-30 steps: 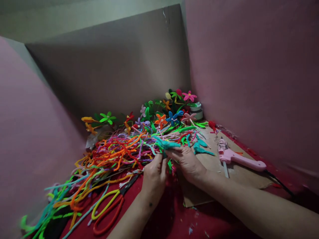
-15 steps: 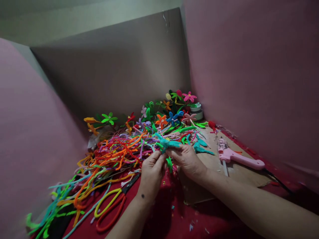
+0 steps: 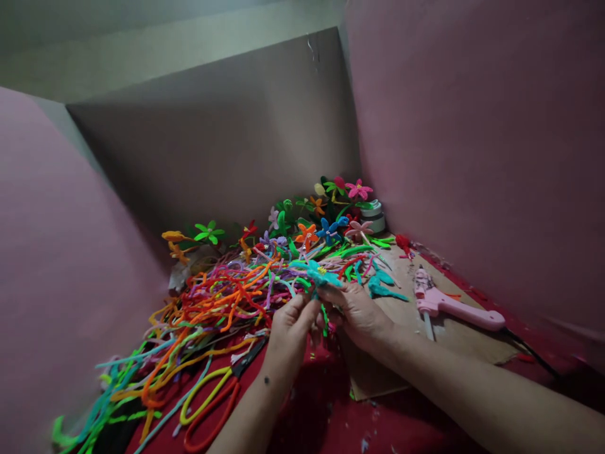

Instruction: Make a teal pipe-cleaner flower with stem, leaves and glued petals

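Between my two hands is a turquoise pipe-cleaner flower (image 3: 314, 272) with a small yellow centre facing up. My left hand (image 3: 293, 321) pinches it from below, around its base, with the fingertips partly hidden. My right hand (image 3: 357, 309) grips a petal on the right side between thumb and fingers. A bit of green pipe cleaner (image 3: 324, 320) hangs down between the hands. Past my right hand, more turquoise petal pieces (image 3: 384, 284) lie on a brown cardboard sheet (image 3: 378, 372).
A heap of loose coloured pipe cleaners (image 3: 222, 290) spreads to the left. Scissors (image 3: 210, 400) with yellow and red handles lie beside my left wrist. A pink glue gun (image 3: 460, 309) rests on the cardboard at right. Finished flowers (image 3: 329, 231) stand at the back near white tape rolls (image 3: 373, 217).
The turquoise flower has been turned so that its yellow centre now shows on top. Both hands keep hold of it, and the view has tilted slightly.
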A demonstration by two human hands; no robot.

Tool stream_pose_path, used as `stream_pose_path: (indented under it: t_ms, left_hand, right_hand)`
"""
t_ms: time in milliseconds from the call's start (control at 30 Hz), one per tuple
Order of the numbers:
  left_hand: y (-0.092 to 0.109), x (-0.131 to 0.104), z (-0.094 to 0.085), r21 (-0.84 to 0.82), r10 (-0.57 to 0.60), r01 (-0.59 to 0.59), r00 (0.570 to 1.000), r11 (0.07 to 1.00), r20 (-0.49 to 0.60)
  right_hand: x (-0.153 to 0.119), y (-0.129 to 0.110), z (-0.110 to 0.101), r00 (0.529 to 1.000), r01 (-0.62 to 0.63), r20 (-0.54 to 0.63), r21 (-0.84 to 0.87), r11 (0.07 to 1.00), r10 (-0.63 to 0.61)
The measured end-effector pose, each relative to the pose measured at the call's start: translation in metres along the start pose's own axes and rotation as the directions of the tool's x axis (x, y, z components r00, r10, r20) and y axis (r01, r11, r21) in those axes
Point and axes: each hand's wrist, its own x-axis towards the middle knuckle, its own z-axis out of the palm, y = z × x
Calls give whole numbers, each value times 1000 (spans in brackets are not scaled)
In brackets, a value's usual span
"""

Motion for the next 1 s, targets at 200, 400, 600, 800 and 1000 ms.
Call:
stream_pose_path:
  t_ms: [200,400,600,800,1000]
  left_hand:
    - [-3,-1,0,373,269,-189,947,908,-174]
    - [5,1,-2,-119,-65,55,995,991,-80]
    - [12,0,-1,-509,-180,240,970,827,165]
    - [11,-1,0,-519,-208,332,936,788,284]
    - [1,-3,-1,212,77,-42,984,976,-163]
  right_hand:
    - [-3,-1,3,997,79,18,-79,994,-78]
    - [-6,-8,10,986,125,125,-123,984,-110]
    - [-4,-4,5,993,94,77,-15,995,-93]
    - [1,6,-3,991,-85,119,169,982,65]
    - [-2,4,2,999,50,-1,65,997,-50]
